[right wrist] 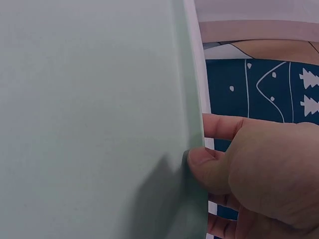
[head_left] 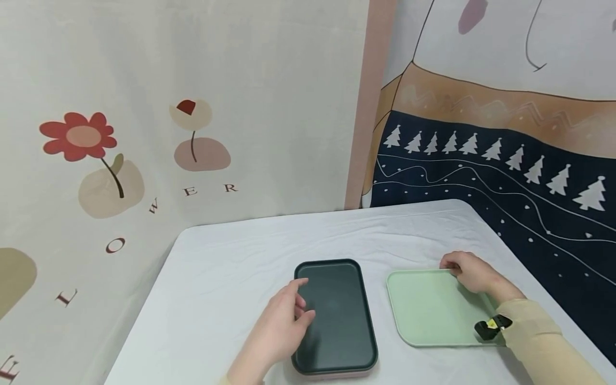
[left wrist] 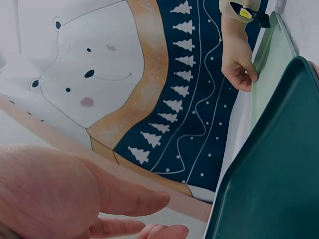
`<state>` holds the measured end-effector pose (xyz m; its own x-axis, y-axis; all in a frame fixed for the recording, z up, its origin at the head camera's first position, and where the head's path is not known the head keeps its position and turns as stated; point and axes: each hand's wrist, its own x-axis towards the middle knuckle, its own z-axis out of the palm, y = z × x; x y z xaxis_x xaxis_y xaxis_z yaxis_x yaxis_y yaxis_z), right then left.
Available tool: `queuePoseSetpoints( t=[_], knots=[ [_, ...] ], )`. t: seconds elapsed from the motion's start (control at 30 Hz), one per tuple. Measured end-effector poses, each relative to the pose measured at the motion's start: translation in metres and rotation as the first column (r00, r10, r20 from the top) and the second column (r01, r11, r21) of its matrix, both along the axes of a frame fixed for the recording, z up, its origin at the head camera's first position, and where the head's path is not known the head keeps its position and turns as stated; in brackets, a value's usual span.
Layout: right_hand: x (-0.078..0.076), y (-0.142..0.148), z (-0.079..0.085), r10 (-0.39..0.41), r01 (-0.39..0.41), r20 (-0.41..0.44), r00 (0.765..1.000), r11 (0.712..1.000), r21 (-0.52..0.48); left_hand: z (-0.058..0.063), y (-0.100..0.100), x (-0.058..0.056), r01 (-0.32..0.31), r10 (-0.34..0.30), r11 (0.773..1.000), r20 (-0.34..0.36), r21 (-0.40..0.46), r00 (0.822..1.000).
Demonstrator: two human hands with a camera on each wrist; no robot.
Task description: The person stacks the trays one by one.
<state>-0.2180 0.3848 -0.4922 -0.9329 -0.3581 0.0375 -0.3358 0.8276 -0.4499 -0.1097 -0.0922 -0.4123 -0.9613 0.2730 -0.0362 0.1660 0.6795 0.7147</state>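
Observation:
A dark green rectangular tray lies lengthwise on the table, with a pinkish edge showing beneath its near side. Over its left rim hovers my left hand, fingers loosely extended and holding nothing; the left wrist view shows a gap between that hand and the tray. To the right is a light green tray. My right hand pinches its far rim, the thumb on the inner side and the other fingers around the outside, partly hidden behind the rim.
The trays rest on a table with a white cloth. Behind it hang a flower-printed curtain and, at the right, a bear-and-trees cloth. A black and yellow device sits at the right wrist, above the light green tray.

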Motion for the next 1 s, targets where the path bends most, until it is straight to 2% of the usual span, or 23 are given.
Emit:
queuePoseSetpoints(
  t=[0.27, 0.57, 0.87, 1.0],
  knots=[
    [0.008, 0.009, 0.006, -0.011, 0.011, 0.013, 1.0, 1.0, 0.013, 0.004, 0.009, -0.002, 0.048, -0.048, 0.999, -0.01, 0.005, 0.999],
    [0.012, 0.02, 0.013, -0.007, 0.008, 0.012, 1.0, 0.998, -0.066, 0.002, 0.025, -0.005, 0.102, -0.101, 0.994, -0.034, 0.037, 0.994],
    [0.014, 0.02, 0.018, -0.019, 0.019, -0.004, 1.0, 0.995, -0.093, -0.006, 0.046, -0.011, 0.145, -0.149, 0.985, 0.034, 0.096, 0.988],
    [0.017, 0.018, 0.025, -0.037, 0.037, 0.003, 0.999, 0.992, -0.118, -0.011, 0.052, -0.012, 0.156, -0.167, 0.976, 0.067, 0.155, 0.984]
  ],
)
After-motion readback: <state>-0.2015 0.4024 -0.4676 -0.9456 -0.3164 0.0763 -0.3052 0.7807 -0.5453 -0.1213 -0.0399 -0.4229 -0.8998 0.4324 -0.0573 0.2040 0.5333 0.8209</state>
